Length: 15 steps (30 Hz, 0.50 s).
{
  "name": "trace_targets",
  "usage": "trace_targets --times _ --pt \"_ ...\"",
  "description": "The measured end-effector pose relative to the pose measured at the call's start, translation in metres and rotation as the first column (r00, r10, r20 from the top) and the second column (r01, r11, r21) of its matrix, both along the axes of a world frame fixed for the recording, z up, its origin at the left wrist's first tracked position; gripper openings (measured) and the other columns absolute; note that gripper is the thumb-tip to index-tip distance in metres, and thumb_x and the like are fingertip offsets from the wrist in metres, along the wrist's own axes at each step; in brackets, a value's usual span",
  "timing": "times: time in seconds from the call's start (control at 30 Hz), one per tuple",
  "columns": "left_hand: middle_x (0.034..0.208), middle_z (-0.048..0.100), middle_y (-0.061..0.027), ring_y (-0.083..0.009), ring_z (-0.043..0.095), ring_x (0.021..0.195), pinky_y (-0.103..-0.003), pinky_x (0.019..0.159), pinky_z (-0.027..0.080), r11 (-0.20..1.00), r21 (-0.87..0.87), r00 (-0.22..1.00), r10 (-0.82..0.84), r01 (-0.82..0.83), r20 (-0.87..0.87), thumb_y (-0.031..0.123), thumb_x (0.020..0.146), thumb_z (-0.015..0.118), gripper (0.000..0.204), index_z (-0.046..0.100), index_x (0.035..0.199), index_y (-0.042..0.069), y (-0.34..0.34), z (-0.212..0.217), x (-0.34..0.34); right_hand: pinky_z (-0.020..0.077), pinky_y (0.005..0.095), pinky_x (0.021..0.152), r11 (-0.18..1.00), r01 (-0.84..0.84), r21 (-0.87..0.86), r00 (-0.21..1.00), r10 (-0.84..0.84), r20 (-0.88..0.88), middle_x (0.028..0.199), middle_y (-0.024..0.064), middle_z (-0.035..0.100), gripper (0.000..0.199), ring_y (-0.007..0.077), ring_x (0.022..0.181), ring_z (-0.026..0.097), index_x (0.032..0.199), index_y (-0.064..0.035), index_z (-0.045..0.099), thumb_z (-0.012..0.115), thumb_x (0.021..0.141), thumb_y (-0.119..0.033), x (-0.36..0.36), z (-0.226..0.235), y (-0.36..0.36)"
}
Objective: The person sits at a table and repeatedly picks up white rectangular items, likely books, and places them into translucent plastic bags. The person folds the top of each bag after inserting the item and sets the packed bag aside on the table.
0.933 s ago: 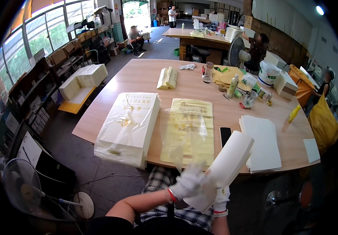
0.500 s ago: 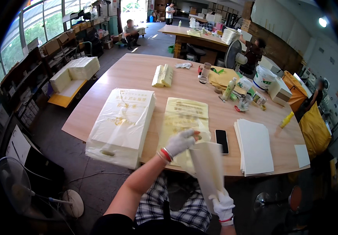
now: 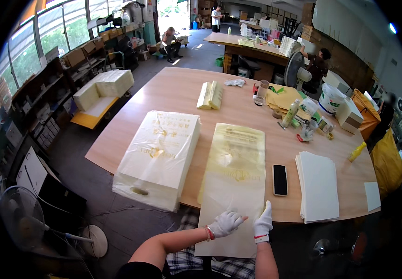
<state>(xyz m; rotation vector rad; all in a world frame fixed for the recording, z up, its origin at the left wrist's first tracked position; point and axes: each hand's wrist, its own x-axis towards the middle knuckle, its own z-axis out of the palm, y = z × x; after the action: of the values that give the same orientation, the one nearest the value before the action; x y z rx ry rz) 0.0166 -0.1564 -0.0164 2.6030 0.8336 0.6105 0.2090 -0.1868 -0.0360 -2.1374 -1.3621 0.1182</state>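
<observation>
A pale white card sheet (image 3: 229, 244) lies lengthwise from my lap onto the near table edge, its far part among thin yellowish printed plastic bags (image 3: 243, 139). Whether that far part is inside the top bag I cannot tell. My left hand (image 3: 228, 223), in a white glove with a bare fingertip showing, rests on the sheet with its fingers stretched out. At the sheet's right edge, my gloved right hand (image 3: 263, 221) holds it, thumb side up; some of its fingers are hidden. Left of the bags, a thick white stack wrapped in a printed plastic bag (image 3: 163, 153) has a handle hole at its near end.
A black phone (image 3: 280, 180) and a stack of white card sheets (image 3: 318, 186) lie to the right. Folded yellow bags (image 3: 209, 95) sit farther back. Bottles, a white bucket (image 3: 330, 98) and a yellow bottle (image 3: 357, 152) stand at right. A fan (image 3: 21, 218) is at lower left.
The card sheet, held upright and curved before, now lies flatter over the bags and my lap. My left hand has come nearer to me, and my right hand has moved up to its edge.
</observation>
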Motion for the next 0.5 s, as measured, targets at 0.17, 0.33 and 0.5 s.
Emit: trace_targets --times 0.17,0.33,0.5 --pt "0.114 0.052 -0.015 -0.0344 0.047 0.111 -0.04 0.09 0.044 0.764 0.45 0.887 0.41 -0.462 0.214 0.001 0.072 0.06 0.028 0.053 0.1 0.004 0.046 -0.02 -0.056 0.0445 0.0499 0.062 0.97 -0.089 -0.226 0.993 0.104 0.053 0.081 0.0212 0.061 0.043 0.0406 0.075 0.059 0.123 -0.0116 0.041 0.051 0.081 -0.016 0.012 -0.007 0.018" --pt "0.098 0.052 -0.0106 -0.0173 0.05 0.089 -0.032 0.073 0.045 0.675 -0.643 0.588 0.701 -0.362 0.405 -0.001 0.076 0.051 0.042 0.048 0.117 0.002 0.029 -0.048 -0.075 0.0442 0.0486 0.058 0.859 -0.215 -0.465 0.977 0.185 -0.109 0.08 0.0228 0.06 0.084 0.0407 0.069 0.058 0.144 -0.0089 0.002 0.047 0.073 -0.003 0.003 0.035 -0.011" --pt "0.083 0.052 -0.0073 -0.0161 0.051 0.073 -0.028 0.068 0.045 0.631 -0.651 0.673 0.699 -0.423 0.241 -0.004 0.075 0.048 0.041 0.047 0.115 0.0 -0.045 -0.018 -0.093 0.0452 0.0501 0.063 0.85 -0.384 -0.361 0.913 0.291 -0.285 0.1 0.0277 0.059 0.086 0.0432 0.074 0.059 0.143 -0.0073 -0.004 0.046 0.073 -0.002 0.0 0.016 -0.082"
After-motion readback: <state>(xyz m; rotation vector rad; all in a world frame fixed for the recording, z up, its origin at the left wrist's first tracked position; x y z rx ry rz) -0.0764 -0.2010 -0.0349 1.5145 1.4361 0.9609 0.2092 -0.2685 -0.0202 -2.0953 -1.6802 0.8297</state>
